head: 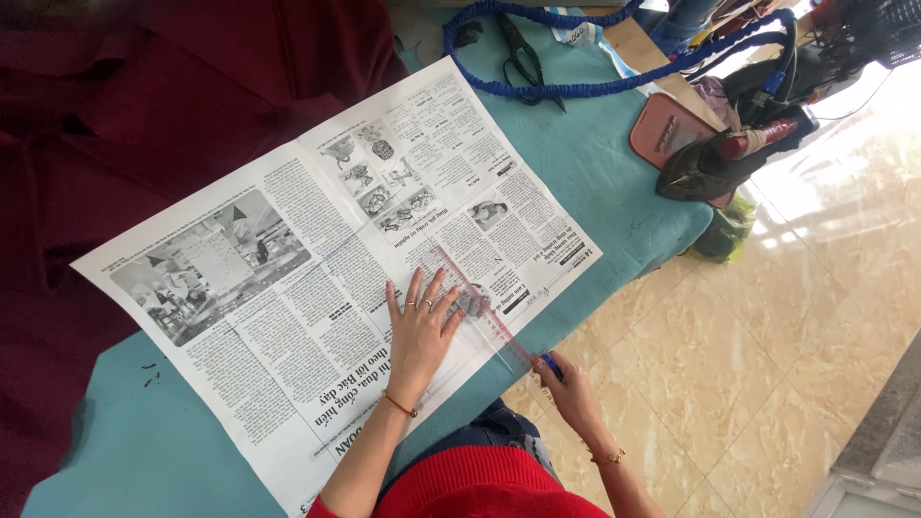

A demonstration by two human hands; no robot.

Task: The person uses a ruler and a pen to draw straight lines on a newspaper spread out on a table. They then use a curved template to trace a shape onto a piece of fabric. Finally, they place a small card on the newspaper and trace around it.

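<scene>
- The left hand (419,331) lies flat, fingers spread, on an open newspaper sheet (317,269); its fingertips press the near part of a clear pinkish ruler (483,309) against the paper. Its grip is wide and closed on nothing, only bearing down.
- The right hand (568,390) sits at the near end of the ruler, by the desk (595,182) edge. Its grip is narrow, pinched on a small blue pen (550,364) whose tip meets the ruler's edge.
- The newspaper sheet lies spread across the teal-covered desk, reaching from the dark maroon cloth (144,105) on the far side to the near edge by the person's red top.
- The ruler lies slantwise over the sheet's lower right corner, touching the paper along its length.
- In my judgement the sheet is light, thin and limp; it would slide or crease easily on the cloth cover, so a flat palm holds it better than a pinch.
- The ruler looks thin, stiff and smooth, likely slippery on paper; pressing near its middle seems the surest hold.
- Further off lie a blue covered cord (614,58), dark scissors (523,62) and an iron (715,158) on a pink stand.
</scene>
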